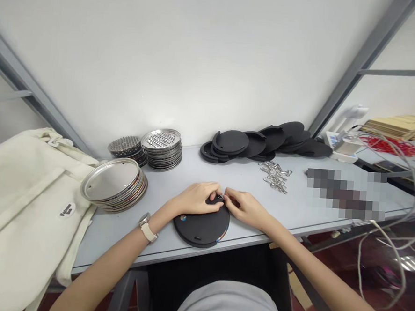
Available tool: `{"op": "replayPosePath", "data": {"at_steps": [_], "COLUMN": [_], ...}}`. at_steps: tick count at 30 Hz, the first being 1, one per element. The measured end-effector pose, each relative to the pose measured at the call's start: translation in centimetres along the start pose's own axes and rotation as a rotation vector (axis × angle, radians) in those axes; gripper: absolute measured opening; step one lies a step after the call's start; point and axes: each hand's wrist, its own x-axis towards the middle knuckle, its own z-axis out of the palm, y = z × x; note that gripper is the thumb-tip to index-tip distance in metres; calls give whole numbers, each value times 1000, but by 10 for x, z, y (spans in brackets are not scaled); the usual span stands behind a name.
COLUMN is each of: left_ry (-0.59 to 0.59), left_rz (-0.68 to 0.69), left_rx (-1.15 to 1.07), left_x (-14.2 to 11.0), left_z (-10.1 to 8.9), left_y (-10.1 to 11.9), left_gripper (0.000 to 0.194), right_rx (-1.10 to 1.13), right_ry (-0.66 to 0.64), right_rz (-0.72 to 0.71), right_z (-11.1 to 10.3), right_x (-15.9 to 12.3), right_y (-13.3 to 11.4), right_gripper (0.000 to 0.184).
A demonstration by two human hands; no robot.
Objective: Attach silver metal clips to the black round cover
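Note:
A round black disc [202, 226] lies flat on the grey table [178, 170] near its front edge. My left hand [195, 198] rests on the disc's far rim, fingers curled and pressing it. My right hand [245, 208] meets it from the right and pinches a small metal clip [220, 196] at the disc's top tab. A watch [146, 226] sits on my left wrist.
A stack of shiny metal plates [113, 186] sits left of the disc. Perforated metal discs [163, 148] are stacked behind. Black round covers [261, 142] pile at the back, with loose metal clips [275, 176] in front. A cream cloth bag [25, 196] lies far left. Cables [396, 218] hang right.

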Motion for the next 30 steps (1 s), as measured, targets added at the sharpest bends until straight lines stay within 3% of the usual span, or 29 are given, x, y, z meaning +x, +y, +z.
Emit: {"op": "replayPosePath", "data": {"at_steps": [5, 30], "left_ry": [8, -28], "left_rz": [-22, -46], "left_rx": [-1, 1], "left_x": [0, 1], "left_z": [0, -2], "left_y": [0, 1], "left_gripper": [22, 17], "right_rx": [-27, -108], "right_ry": [9, 33], "right_rz": [7, -16], "right_z": [0, -1], "right_x": [0, -2], "right_y": [-2, -4], "right_gripper": [18, 14]}}
